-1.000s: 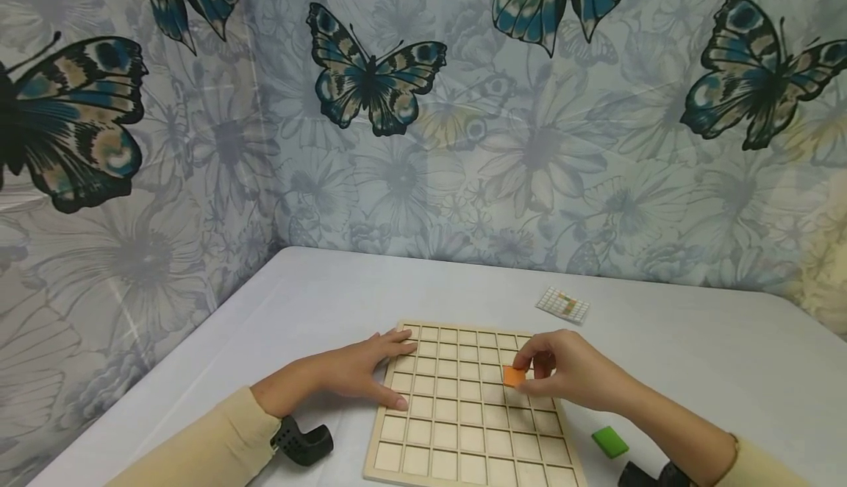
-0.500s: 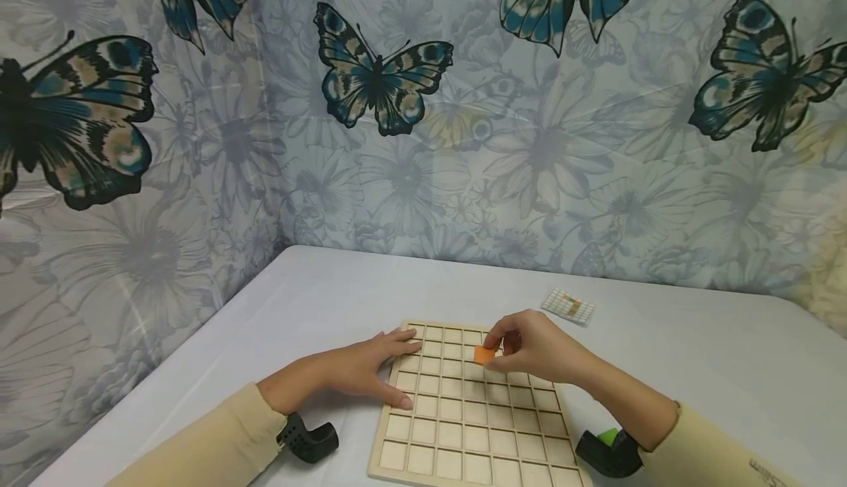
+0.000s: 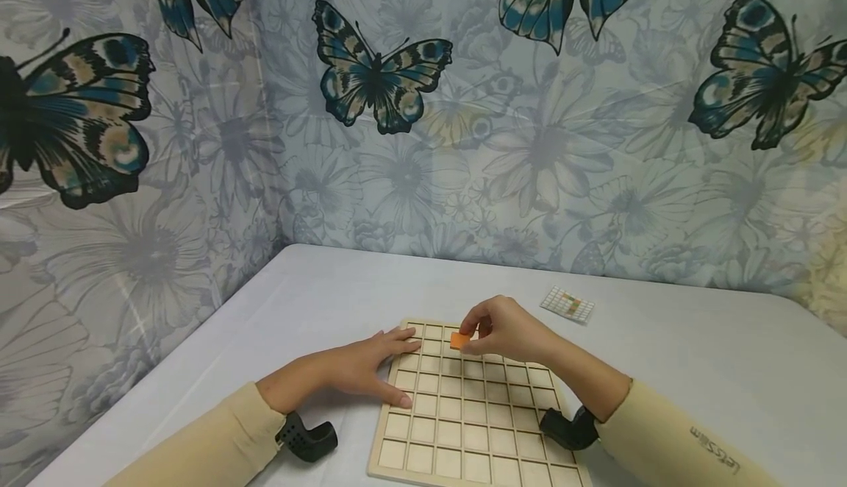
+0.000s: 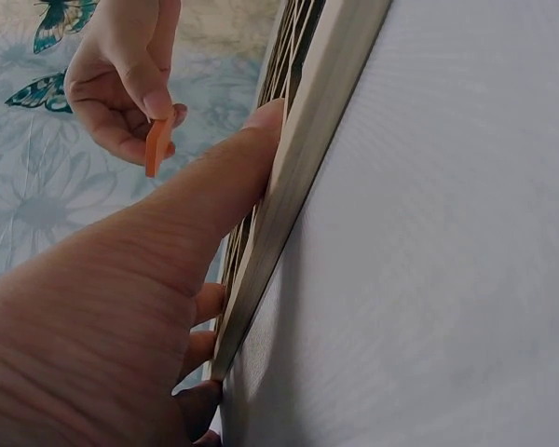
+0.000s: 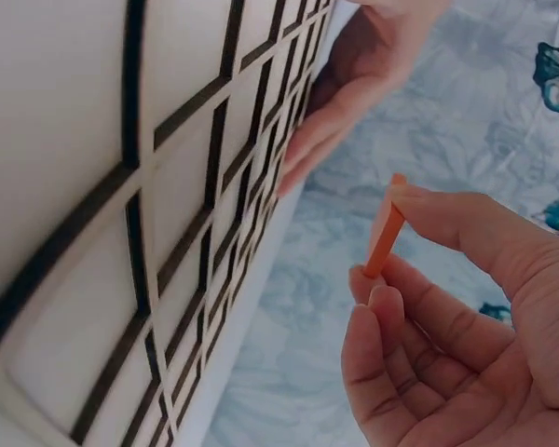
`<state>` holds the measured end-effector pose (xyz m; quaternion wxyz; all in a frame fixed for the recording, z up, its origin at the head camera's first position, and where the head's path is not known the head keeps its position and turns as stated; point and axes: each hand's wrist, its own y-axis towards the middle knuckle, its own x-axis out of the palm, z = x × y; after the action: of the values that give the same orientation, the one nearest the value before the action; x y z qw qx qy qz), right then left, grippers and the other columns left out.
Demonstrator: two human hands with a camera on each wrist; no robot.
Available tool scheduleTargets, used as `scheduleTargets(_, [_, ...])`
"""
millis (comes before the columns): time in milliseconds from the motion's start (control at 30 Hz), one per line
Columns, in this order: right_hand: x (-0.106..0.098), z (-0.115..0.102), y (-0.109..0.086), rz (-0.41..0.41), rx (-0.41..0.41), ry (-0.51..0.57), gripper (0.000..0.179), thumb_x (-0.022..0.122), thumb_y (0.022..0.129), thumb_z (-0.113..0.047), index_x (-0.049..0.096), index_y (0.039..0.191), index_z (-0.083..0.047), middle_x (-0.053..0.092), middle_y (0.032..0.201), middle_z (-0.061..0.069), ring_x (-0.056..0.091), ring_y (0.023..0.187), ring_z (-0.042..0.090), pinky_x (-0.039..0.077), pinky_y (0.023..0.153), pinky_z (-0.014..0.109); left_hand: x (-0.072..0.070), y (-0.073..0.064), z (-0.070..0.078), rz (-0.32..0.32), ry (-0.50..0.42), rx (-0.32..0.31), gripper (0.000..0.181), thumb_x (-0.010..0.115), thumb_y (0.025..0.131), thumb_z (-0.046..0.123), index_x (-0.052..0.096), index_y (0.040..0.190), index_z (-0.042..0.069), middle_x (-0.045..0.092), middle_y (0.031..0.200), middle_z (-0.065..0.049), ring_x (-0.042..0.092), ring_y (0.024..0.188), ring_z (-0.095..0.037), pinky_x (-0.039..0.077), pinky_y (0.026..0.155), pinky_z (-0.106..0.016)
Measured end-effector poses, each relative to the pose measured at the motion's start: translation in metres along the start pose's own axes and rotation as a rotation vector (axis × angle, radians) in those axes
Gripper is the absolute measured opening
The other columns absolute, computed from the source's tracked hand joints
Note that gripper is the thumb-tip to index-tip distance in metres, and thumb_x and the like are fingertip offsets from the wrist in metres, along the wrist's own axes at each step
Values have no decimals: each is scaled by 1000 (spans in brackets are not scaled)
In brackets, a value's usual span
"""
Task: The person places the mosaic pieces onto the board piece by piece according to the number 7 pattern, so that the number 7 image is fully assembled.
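Observation:
A flat orange square tile (image 3: 458,340) is pinched between the thumb and fingers of my right hand (image 3: 506,329), just above the far rows of a wooden grid board (image 3: 450,408). In the right wrist view the tile (image 5: 386,233) stands on edge, apart from the board. My left hand (image 3: 360,365) rests along the board's left edge with fingers spread. Its thumb (image 4: 261,130) lies over the frame in the left wrist view, the other fingers farther along the same side.
A small card (image 3: 567,304) printed with a grid and coloured squares lies beyond the board's far right corner. White cloth (image 3: 695,354) covers the table. A butterfly-patterned backdrop (image 3: 410,200) hangs behind. Black wrist mounts (image 3: 308,439) sit on both arms.
Holding the orange tile, my right hand has moved left and away from me over the board. The green tile right of the board is now hidden by my arm. My left hand stays put.

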<state>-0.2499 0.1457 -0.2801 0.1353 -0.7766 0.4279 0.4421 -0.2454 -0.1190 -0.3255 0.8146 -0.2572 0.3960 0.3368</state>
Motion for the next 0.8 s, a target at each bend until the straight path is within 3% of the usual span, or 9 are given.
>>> scheduleTargets(800, [14,13,27,-43,73,20,22,77,75,-14,71,91,0,68,84,5,61,70,11,51,61,23,-1,1,-1,-1,3,3,84,70,77,51,32,147,22,11,158,-1,2,144,-37,11,115,-56])
